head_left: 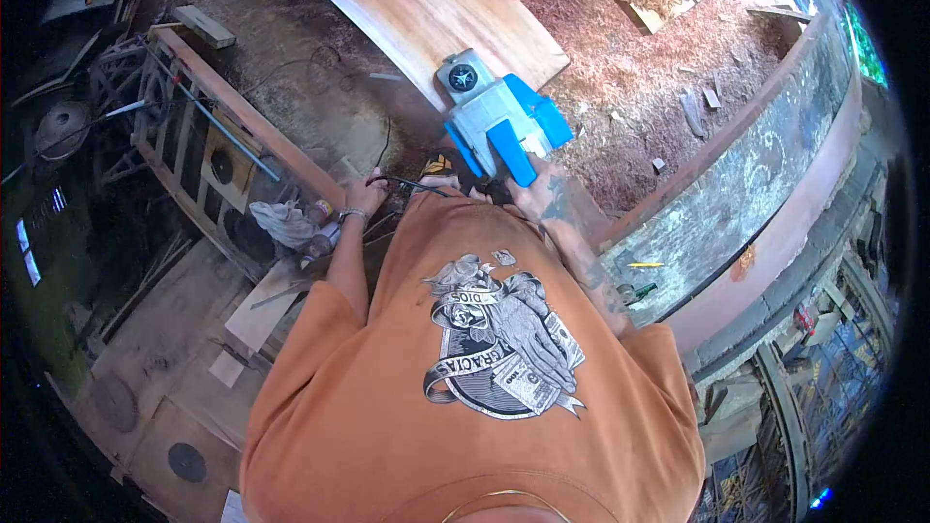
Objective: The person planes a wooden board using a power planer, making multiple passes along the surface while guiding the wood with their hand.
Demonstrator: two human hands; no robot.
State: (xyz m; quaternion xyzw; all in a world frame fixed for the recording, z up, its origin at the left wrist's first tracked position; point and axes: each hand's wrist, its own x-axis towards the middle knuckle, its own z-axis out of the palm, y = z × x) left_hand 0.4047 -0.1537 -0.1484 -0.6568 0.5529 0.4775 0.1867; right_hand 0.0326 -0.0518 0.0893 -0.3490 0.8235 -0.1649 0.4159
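A blue and grey electric hand planer (496, 114) rests at the near end of a wide pale wooden board (426, 5). My right hand (531, 186) is closed around the rear of the planer, with its fingers partly hidden by the tool. Off to the left, my left hand (364, 196) is closed on a black power cord (412, 182) that runs toward my waist. Close beside that hand lie a crumpled whitish cloth (283, 223) and a wooden beam (262, 131).
Wood shavings (620, 87) cover the ground beyond the board. A long paint-marked bench (717, 194) curves along the right, with a yellow pencil (646, 264) on it. On the left stands a wooden frame (174, 174), and small offcuts (712, 98) lie about.
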